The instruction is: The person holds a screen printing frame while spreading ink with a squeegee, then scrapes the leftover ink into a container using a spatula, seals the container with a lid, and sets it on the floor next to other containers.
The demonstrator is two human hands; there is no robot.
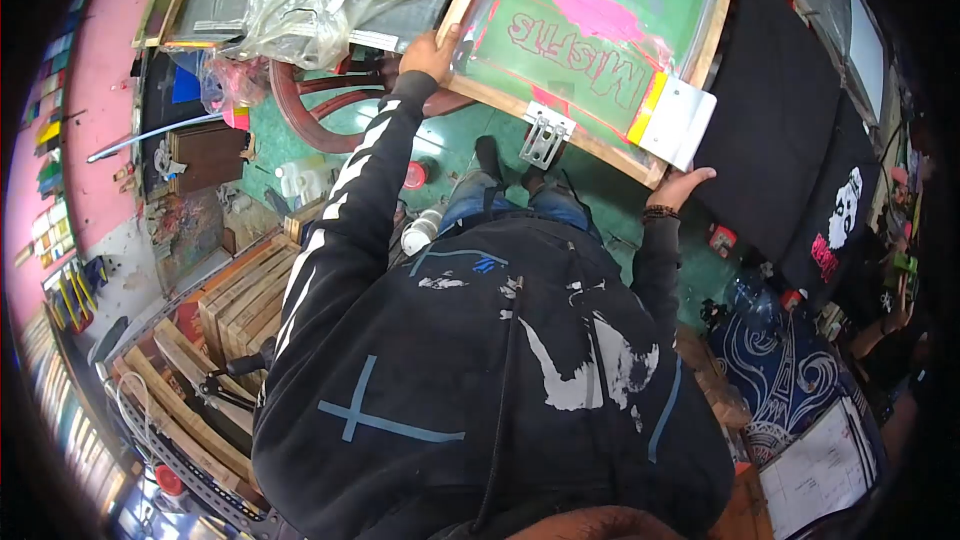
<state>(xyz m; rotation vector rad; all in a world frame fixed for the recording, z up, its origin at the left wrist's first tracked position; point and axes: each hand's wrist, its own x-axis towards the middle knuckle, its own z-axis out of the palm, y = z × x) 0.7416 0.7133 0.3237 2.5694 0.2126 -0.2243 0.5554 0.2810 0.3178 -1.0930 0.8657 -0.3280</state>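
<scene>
A wooden-framed printing screen [590, 25] with green mesh, pink ink and "MISFITS" lettering tilts in front of me at the top. My left hand [430, 56] is closed round its left rail. At the near right corner, my right hand [680, 188] holds the frame from below, its thumb sticking out and its other fingers mostly hidden. A squeegee-like tool [680, 122], white with a yellow strip, lies over the screen's lower right corner, just above my right hand. A metal hinge clamp [547, 135] sits at the near rail.
Black fabric [765, 90] stretches along the right, with a white skull print [846, 208] farther down. Clear plastic sheeting [300, 15] covers a surface at upper left. Reddish curved wheel-like legs [300, 115] stand below it. Wooden frames [245, 305] are stacked at lower left.
</scene>
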